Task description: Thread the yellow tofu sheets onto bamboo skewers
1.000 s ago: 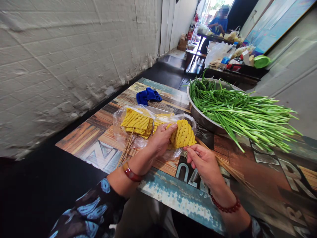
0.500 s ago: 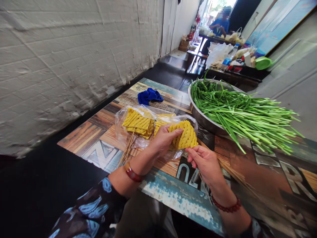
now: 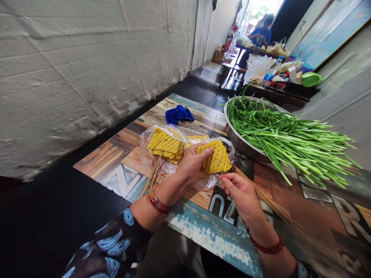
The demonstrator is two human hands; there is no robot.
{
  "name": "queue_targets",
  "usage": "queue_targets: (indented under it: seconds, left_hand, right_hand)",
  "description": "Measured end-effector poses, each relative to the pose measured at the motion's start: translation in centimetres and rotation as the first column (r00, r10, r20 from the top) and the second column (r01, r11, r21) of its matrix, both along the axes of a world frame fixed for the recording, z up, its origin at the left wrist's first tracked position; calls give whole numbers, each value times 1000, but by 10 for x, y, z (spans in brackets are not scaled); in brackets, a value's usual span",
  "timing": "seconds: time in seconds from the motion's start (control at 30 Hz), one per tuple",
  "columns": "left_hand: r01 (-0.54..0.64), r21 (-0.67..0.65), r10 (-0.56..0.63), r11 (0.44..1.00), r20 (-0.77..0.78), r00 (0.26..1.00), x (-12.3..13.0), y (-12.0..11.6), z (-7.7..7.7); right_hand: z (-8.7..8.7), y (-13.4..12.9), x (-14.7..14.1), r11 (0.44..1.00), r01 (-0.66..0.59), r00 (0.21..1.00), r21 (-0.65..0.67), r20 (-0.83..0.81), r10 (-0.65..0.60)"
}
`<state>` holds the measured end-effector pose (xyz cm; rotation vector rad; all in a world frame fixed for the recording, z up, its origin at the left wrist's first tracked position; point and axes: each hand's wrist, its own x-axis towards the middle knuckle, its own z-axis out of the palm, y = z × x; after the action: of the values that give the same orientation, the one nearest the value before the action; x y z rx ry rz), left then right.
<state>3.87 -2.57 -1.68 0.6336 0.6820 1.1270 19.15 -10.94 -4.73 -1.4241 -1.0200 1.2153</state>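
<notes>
In my left hand (image 3: 193, 164) is a yellow slab (image 3: 216, 156) with slanting cuts, like scored dried tofu, gripped between thumb and fingers. My right hand (image 3: 239, 189) pinches a thin bamboo skewer (image 3: 222, 173) at the slab's lower edge; how far it runs inside is hidden. Beyond my left wrist, a stack of similar yellow slabs (image 3: 165, 144) lies on a clear plastic bag (image 3: 146, 148), with several skewers (image 3: 152, 175) sticking out toward me. More loose bamboo skewers (image 3: 278, 210) lie beside and under my right forearm.
A metal basin (image 3: 243, 143) heaped with long green stalks (image 3: 292, 143) stands at the right of the patterned table (image 3: 98, 162). A blue cloth (image 3: 179, 114) lies farther back. Behind are a cluttered table with a green scoop (image 3: 311, 79) and a person in blue (image 3: 262, 34).
The view has shifted slightly, so everything sits a little more to the right. My right fingers are slightly farther from the slab's edge, and a short piece of skewer shows between them.
</notes>
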Motion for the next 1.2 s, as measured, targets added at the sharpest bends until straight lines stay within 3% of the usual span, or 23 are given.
queue_targets:
  seconds: [0.33,0.73,1.2]
  left_hand:
    - [24,12,-24,1000,19,1000,2,-1,-1]
    - [83,21,-83,996,1,997,3,-2,-3]
    - [46,24,-46,999,-29,999,2,-1,-3]
  right_hand:
    - [-2,0,-7,997,73,997,2,-33,-73]
    - [-3,3,-5,997,63,997,40,-37,-61]
    - [-4,1,-6,998,49,997,35,-64,-47]
